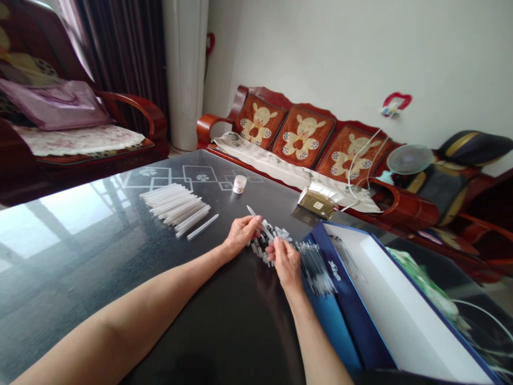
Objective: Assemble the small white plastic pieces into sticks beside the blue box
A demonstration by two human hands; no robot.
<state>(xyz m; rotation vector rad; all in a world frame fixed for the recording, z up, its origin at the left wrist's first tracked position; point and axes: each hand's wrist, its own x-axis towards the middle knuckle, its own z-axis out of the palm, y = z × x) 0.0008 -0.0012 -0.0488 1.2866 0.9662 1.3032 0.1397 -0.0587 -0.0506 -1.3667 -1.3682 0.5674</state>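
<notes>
A slim white pen (251, 210) slants between my two hands, its pointed end up and to the left. My left hand (241, 234) is closed around its upper part. The fingers of my right hand (286, 260) pinch its lower end; whether they hold another small part too is hidden. Beneath and behind the hands lies a heap of small white and dark pieces (259, 252), partly covered by my fingers. To the left, several white pens (176, 206) lie in a row, with a single pen (202, 226) apart from them. Right of my right hand, thin refills (316, 267) lie bunched on a blue surface.
A small round container (239, 184) stands farther back on the dark glossy table (120, 267). A tissue pack (318, 201) sits near the far edge. On the right is a long blue open box (372, 289) with a white inside, and a green bag (425, 283) beyond it.
</notes>
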